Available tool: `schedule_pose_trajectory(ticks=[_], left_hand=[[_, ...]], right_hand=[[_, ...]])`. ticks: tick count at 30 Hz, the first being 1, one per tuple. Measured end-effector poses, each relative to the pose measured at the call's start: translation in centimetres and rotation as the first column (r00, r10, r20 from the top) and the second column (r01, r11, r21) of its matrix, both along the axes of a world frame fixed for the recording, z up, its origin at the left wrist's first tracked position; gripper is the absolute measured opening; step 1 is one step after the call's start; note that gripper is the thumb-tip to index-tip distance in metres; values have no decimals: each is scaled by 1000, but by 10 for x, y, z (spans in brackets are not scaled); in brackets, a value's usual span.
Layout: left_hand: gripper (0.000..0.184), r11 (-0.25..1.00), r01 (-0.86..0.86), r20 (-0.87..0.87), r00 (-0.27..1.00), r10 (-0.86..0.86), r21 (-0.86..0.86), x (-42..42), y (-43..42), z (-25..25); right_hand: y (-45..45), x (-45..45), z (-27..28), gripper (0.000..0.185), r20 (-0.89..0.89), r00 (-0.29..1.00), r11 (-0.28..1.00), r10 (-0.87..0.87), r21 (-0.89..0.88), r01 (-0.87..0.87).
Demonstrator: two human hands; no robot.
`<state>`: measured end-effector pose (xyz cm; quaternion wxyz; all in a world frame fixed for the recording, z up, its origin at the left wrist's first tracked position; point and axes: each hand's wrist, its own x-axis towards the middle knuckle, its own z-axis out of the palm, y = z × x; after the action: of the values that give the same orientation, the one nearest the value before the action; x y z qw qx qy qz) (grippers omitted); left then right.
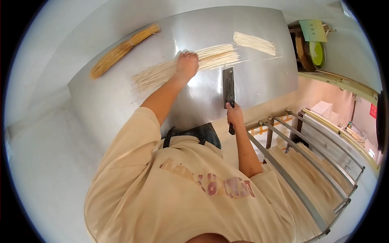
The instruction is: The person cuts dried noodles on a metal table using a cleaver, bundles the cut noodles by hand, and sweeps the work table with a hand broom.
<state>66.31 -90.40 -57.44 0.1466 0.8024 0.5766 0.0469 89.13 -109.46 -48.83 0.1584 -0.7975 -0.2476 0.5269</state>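
Across the metal table (259, 85) lies a long bundle of thin pale strands (156, 75). My left hand (187, 65) rests over its middle with the fingers curled down; whether strands are gripped is hidden. My right hand (235, 116) is closed round the handle of a cleaver (228, 88), whose broad dark blade points away from me, just below the bundle's right end. A shorter bunch of pale strands (255, 43) lies apart at the upper right. At the upper left is a straw brush (121, 51), tied near its handle end.
Right of the table, a metal rack (293, 181) stands over long hanging pale strands (314, 178). A shelf at the upper right holds a green round item (317, 54) and a brown one (303, 52). The wall runs along the table's far edge.
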Motion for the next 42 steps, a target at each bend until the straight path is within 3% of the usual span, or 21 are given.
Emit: schedule_pose_trajectory(ticks=[3, 8, 12, 14, 16, 20, 23, 26, 33, 36, 39, 41, 42], left_hand=[[15, 996, -6, 12, 1000, 7, -86, 0, -7, 1], [10, 995, -70, 215, 975, 54, 64, -15, -27, 15], [8, 985, -161, 220, 965, 144, 59, -65, -61, 33], [7, 946, -274, 190, 952, 240, 175, -99, -84, 39], [8, 944, -294, 177, 947, 267, 152, -136, -97, 32], [17, 948, -275, 162, 955, 250, 162, -175, -110, 14], [9, 957, -245, 125, 966, 227, 156, -184, -108, 11], [8, 954, -254, 113, 965, 237, 161, -188, -107, 4], [8, 942, -269, 163, 957, 239, 203, -195, -104, -7], [9, 952, -263, 99, 963, 250, 156, -196, -102, 6], [17, 959, -271, 152, 954, 257, 84, -213, -98, 26], [20, 842, -534, 404, 788, 464, 74, -241, -85, 12], [20, 837, -542, 397, 786, 475, 73, -253, -83, 10]], right_hand=[[7, -3, -2, 30, -25, 999, 1000, 21, 6, -21], [25, -8, -2, 27, -41, 997, 998, 62, 14, -61], [50, -12, -9, 28, -50, 995, 995, 92, 48, -89], [64, -16, -15, 29, -65, 993, 995, 94, 49, -91], [76, -19, -22, 29, -144, 988, 993, 56, 108, -40], [74, -45, -24, 26, 26, 993, 976, 117, 179, -120], [65, -74, -31, 35, 166, 953, 941, 252, 190, -281], [62, -98, -42, 46, 242, 904, 911, 352, 134, -390], [68, -131, -18, 44, 380, 785, 801, 489, 160, -576], [69, -134, -19, 44, 422, 736, 778, 529, 106, -620], [67, -132, -20, 44, 453, 716, 765, 531, 107, -635], [66, -132, -14, 45, 474, 744, 791, 471, 147, -594], [65, -139, -4, 45, 468, 741, 785, 481, 146, -602]])
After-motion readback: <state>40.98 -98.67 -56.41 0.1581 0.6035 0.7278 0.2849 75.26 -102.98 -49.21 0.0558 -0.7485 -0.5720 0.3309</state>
